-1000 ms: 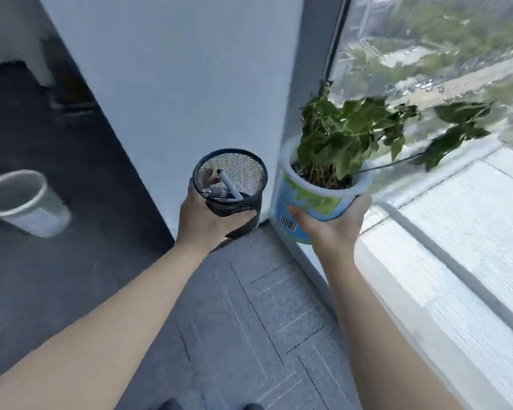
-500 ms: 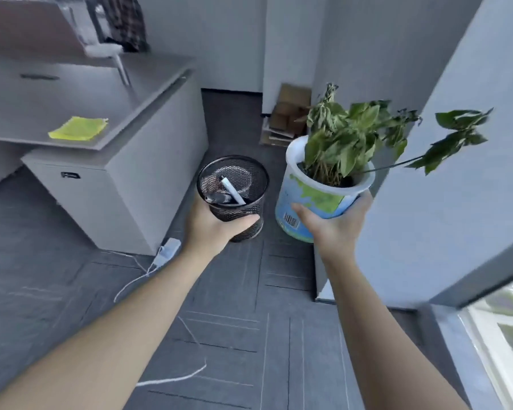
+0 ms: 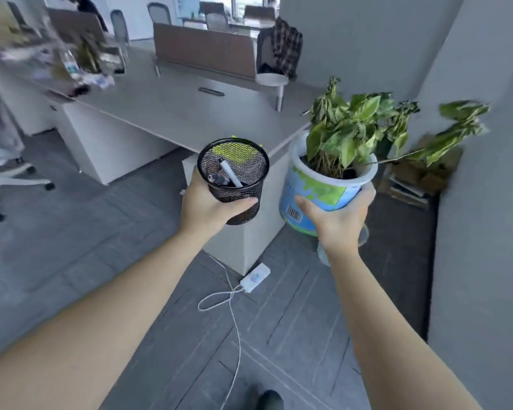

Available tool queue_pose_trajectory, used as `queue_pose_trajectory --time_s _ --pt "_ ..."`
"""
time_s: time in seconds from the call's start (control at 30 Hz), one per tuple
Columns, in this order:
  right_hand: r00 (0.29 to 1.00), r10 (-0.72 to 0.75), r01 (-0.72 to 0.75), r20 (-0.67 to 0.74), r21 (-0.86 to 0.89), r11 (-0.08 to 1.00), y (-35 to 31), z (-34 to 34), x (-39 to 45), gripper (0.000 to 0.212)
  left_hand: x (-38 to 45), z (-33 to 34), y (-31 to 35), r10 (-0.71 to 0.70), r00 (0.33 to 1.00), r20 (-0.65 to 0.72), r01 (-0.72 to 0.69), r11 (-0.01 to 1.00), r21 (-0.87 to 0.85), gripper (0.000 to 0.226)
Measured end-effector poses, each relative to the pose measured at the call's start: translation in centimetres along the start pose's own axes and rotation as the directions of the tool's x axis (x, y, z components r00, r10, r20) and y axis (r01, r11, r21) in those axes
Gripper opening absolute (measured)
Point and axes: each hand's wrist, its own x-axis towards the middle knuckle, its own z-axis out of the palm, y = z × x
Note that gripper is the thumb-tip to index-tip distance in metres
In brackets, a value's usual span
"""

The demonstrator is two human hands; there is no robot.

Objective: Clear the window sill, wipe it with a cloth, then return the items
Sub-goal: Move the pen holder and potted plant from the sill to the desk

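My left hand (image 3: pixel 209 210) grips a black mesh pen holder (image 3: pixel 234 173) from below and the side; a white pen and a dark marker lie inside it. My right hand (image 3: pixel 336 223) holds a potted plant (image 3: pixel 323 187), a white pot with a blue and green label and leafy green stems (image 3: pixel 356 125) trailing to the right. Both items are held up in the air in front of a grey desk (image 3: pixel 172 113). A yellow-green patch shows through the mesh on the desk corner. The window sill is out of view.
A white power strip (image 3: pixel 255 278) with a looping white cable lies on the grey floor just ahead. A grey wall (image 3: pixel 483 202) stands on the right, with cardboard boxes (image 3: pixel 412 182) at its foot. An office chair base (image 3: pixel 9 176) is at far left. Clutter covers the desk's far left end.
The view has swung left, away from the window and wall, toward the desk, which is now closer. Both hands still hold the pen holder and the potted plant in the same way.
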Motion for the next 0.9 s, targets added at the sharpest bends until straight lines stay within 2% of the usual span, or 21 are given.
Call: queue_pose_trajectory --time_s 0.17,0.23,0.33,0.53,0.73,0.9 --pt "0.997 -0.018 0.013 0.081 0.053 0.999 2.6 7.7 8.0 0.097 9.2 -0.6 -2.2 -0.009 0.996 -0.092 0.01 1.0 0.014 0.089" --pt "0.994 -0.016 0.011 0.11 0.045 0.999 3.5 10.5 11.4 0.091 13.0 -0.6 -2.6 -0.017 0.992 -0.124 0.019 1.0 0.012 0.089" --pt "0.991 -0.023 0.018 0.131 0.038 0.999 4.9 14.4 15.5 0.079 18.3 -0.9 -3.8 0.003 0.992 -0.126 0.001 0.999 0.032 0.09" --pt "0.986 0.024 -0.032 0.167 0.046 0.998 8.3 21.8 21.6 0.08 27.0 -1.4 -7.6 -0.01 0.987 -0.158 0.013 1.0 0.015 0.092" --pt "0.987 0.113 -0.11 0.118 -0.035 0.993 14.0 31.5 26.0 0.084 37.8 -3.1 -15.7 -0.059 0.992 -0.108 0.062 0.998 0.017 0.08" --pt "0.987 0.163 -0.161 0.018 -0.07 0.984 19.9 41.2 29.8 0.079 48.9 -4.3 -25.1 -0.138 0.99 0.0 0.138 0.99 0.03 0.086"
